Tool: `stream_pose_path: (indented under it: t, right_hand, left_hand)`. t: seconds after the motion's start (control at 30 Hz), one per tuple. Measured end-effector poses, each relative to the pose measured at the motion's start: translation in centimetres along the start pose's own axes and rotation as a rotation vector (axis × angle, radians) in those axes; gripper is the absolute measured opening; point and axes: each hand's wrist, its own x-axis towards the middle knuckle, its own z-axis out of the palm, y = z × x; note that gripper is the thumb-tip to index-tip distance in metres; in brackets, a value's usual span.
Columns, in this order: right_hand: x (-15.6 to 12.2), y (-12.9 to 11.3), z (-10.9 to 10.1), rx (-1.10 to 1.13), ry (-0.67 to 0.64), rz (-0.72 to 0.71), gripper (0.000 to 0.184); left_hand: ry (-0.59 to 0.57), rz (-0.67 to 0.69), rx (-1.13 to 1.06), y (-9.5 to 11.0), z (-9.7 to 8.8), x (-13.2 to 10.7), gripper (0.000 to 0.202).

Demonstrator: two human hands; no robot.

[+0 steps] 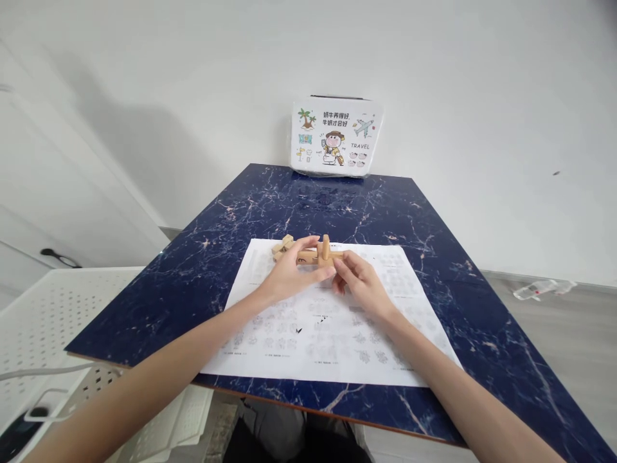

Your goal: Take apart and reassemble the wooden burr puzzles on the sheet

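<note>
Crossed wooden pieces (326, 251) sat near the far edge of the paper sheet (313, 350).
The left hand (288, 273) clasped them, seemingly for steadiness; the right hand (362, 281) pinched their right side; blocks (281, 248) lay by the far-left corner.

Blue tabletop (385, 209): we can pass mid-frame, between paper sheet (332, 328) and white case (332, 141)
White case: stops us at upper centre
Loose blocks (282, 248): in our way, left of centre
Frame centre: left hand (294, 270), right hand (360, 281), wooden assembly (326, 249) fill it
</note>
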Motion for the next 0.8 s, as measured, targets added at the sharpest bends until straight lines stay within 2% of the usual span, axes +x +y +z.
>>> stream_pose_path:
  t: [0.3, 0.6, 0.8]
  right_hand:
    - [0.06, -0.04, -0.1, 0.093, 0.028, -0.005, 0.032]
    - [0.25, 0.21, -0.12, 0.255, 0.08, 0.002, 0.035]
    - [0.35, 0.29, -0.24, 0.246, 0.082, -0.007, 0.035]
  left_hand:
    - [0.06, -0.032, -0.018, 0.12, 0.27, 0.19, 0.066]
    - [0.098, -0.07, -0.147, 0.9, 0.41, 0.37, 0.061]
    - [0.112, -0.052, -0.134, 0.83, 0.39, 0.38, 0.058]
